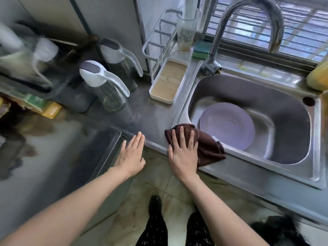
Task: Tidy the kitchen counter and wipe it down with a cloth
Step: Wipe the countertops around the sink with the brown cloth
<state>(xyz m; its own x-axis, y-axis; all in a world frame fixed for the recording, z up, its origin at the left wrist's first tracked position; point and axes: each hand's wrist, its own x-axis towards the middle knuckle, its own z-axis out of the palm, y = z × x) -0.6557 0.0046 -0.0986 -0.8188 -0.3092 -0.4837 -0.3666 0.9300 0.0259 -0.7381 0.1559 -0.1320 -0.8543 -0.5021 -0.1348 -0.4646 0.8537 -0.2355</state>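
A dark brown cloth (208, 148) lies on the steel counter (152, 121) at the front left corner of the sink (284, 121). My right hand (183, 150) presses flat on the cloth, fingers spread, covering its left part. My left hand (132, 154) hovers flat and empty at the counter's front edge, just left of the cloth, fingers slightly apart. A lilac plate (229, 121) lies in the sink basin, close behind the cloth.
Two clear oil jugs with grey-white lids (106, 86) (122, 63) stand at the back left. A white rack with a wood-look tray (168, 82) sits beside the sink. A green sponge (201, 49), a tall glass (186, 32) and the tap (248, 20) stand behind. A glass stovetop (53, 148) is left.
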